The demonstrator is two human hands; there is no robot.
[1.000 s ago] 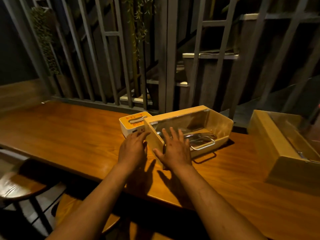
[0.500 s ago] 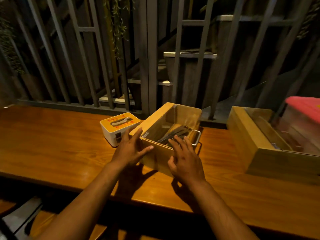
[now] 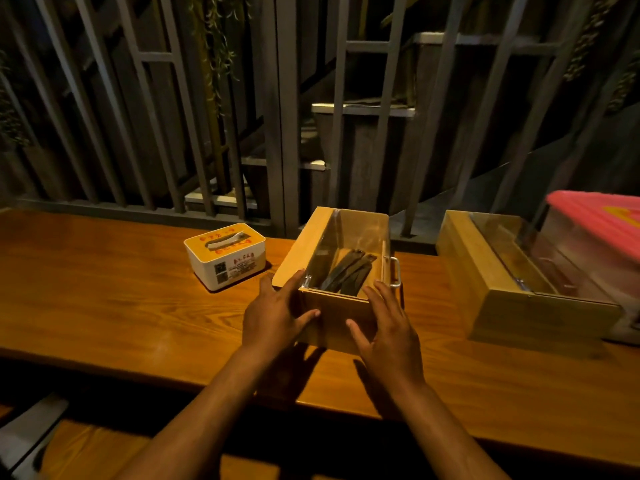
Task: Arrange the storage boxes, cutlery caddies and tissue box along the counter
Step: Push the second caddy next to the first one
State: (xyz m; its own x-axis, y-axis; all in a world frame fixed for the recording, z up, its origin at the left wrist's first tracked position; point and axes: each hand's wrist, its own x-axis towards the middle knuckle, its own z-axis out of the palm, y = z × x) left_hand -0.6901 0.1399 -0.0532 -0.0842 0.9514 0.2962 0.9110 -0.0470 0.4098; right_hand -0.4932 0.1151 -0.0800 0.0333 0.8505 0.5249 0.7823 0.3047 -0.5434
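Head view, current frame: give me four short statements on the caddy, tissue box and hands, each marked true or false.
1. Both hands, left hand and right hand, are at the near end of the caddy. True.
2. The tissue box sits right of the caddy. False: it sits to its left.
3. The caddy is empty. False: dark utensils lie inside.
4. A second wooden box stands on the counter to the right. True.
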